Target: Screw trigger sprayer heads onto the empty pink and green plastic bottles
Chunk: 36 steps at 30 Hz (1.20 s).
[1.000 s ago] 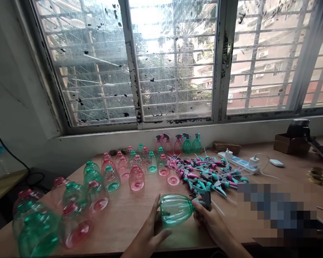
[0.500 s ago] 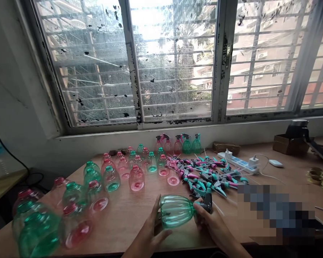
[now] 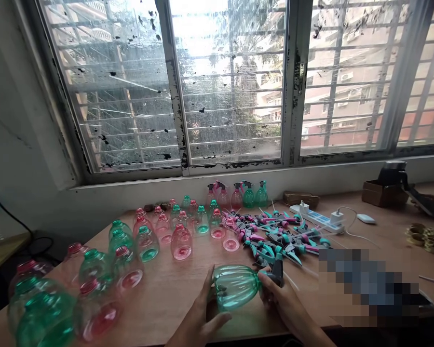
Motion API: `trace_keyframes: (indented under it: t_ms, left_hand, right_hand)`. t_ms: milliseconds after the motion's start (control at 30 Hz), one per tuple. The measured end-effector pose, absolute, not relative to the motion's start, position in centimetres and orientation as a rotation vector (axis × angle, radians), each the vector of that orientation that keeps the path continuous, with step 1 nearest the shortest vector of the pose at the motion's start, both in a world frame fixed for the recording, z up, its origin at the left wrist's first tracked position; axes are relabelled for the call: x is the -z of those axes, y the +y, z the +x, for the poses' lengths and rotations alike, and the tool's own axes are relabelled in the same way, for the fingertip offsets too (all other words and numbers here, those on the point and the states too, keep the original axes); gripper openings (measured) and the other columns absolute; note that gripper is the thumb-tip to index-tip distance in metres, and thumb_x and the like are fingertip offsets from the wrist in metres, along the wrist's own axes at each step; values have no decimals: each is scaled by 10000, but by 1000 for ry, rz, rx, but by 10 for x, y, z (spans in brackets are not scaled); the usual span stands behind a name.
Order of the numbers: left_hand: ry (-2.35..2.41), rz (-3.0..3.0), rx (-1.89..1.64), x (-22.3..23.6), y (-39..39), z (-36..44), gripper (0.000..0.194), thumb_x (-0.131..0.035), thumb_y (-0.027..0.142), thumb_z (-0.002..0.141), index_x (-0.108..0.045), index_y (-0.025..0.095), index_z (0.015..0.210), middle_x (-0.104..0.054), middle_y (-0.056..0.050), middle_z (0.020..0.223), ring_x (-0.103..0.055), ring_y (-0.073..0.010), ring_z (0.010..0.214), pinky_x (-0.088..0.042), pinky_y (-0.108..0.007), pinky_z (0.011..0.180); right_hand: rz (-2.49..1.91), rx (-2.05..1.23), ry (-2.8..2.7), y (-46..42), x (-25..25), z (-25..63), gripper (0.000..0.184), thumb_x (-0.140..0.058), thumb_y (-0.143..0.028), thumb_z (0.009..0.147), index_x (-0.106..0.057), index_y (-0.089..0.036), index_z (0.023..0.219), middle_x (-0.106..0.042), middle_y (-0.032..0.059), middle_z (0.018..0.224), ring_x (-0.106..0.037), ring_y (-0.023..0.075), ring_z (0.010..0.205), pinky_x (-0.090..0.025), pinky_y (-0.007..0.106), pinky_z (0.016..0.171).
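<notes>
A clear green spray bottle (image 3: 236,287) lies on its side in the air above the near table edge, its base to the left and its neck to the right. My left hand (image 3: 202,308) supports it at the base, fingers along the bottom and thumb below. The fingers of my right hand (image 3: 280,294) are closed around the neck end, on the black trigger sprayer head (image 3: 276,273). My fingers partly hide the joint between head and neck. Just beyond lies a pile of loose trigger sprayer heads (image 3: 275,233) in black, pink and teal.
Several open pink bottles (image 3: 182,243) and green bottles (image 3: 148,243) stand at the left and back. Spray bottles with heads (image 3: 249,196) line the wall below the window. To the right are a power strip (image 3: 316,219), a cardboard box (image 3: 383,194) and a blurred-out patch (image 3: 372,284).
My hands and the bottle stay almost in place, with the bottle tilted slightly differently. The whole view has shifted a little as the camera turned.
</notes>
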State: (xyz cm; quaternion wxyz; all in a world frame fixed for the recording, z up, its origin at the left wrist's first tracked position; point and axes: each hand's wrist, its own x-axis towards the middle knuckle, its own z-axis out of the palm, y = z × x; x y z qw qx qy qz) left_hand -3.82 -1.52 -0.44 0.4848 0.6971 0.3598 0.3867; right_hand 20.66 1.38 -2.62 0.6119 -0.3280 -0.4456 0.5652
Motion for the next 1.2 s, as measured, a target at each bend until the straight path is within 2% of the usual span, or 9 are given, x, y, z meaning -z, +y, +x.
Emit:
trace_keyframes:
  t_ms: [167,333,533,667,767,867,1000,1100,1200]
  left_hand:
    - [873,1688,-987,-1,-19,-38,968,-692,360,892,-15,345,1583,-351,-56,1633,-323,-315,1492,-228,-494,1240]
    - [899,1698,-953,0,-16,-38,909,-723,376,863,-171,293,1581,-431,-96,1581,-412,-345,1435,-286,-487,1216]
    - [912,1703,-984,14,-10,-39,1008,-716,399,862,-19,321,1586,-587,-108,1414,-571,-308,1294,-379,-460,1151]
    - [890,1702,-984,7,-16,-38,1066,-743,394,842,19,323,1584,-469,-120,1544,-484,-327,1383,-304,-489,1197]
    - [872,1675,-987,1,-19,-38,957,-708,419,870,-86,306,1588,-382,-107,1611,-383,-332,1456,-271,-484,1219]
    - [883,1687,-978,3,-15,-39,913,-716,447,856,-178,294,1578,-441,-110,1576,-413,-344,1434,-286,-495,1212]
    - [904,1710,-993,10,-10,-39,1022,-738,470,827,-66,331,1585,-523,-122,1498,-552,-341,1310,-353,-507,1166]
    - [889,1709,-997,7,-13,-37,991,-706,439,865,-28,353,1581,-556,-102,1459,-541,-317,1329,-328,-494,1182]
    - [870,1692,-995,2,-18,-36,1006,-722,413,861,-23,348,1582,-518,-93,1507,-489,-310,1382,-292,-487,1203]
  right_hand:
    - [-761,-1304,-1037,14,27,207,367,-750,-516,830,-564,-199,827,-583,-56,509,-476,90,411,-356,184,390]
    - [-786,-1291,-1022,12,26,208,353,-738,-507,845,-567,-199,834,-567,-60,510,-468,89,430,-350,180,398]
    - [-773,-1310,-1005,13,28,208,364,-756,-507,828,-562,-199,830,-549,-65,508,-438,84,428,-343,184,401]
    - [-790,-1298,-1021,15,32,208,363,-756,-507,827,-562,-200,832,-544,-69,497,-431,86,418,-324,188,399]
    - [-798,-1286,-1035,17,33,209,364,-754,-509,827,-566,-197,832,-541,-69,510,-431,88,433,-321,190,410]
    - [-805,-1272,-1039,17,32,209,369,-754,-514,824,-574,-192,837,-541,-65,516,-431,94,443,-324,197,416]
    - [-792,-1268,-1034,15,31,209,369,-759,-511,820,-576,-192,850,-557,-57,520,-439,98,445,-329,203,413]
    - [-776,-1279,-1042,15,32,209,357,-759,-501,824,-574,-196,842,-559,-56,510,-449,98,440,-326,203,411]
    - [-772,-1283,-1051,14,31,209,343,-756,-492,832,-576,-201,850,-566,-58,511,-466,97,440,-334,199,411]
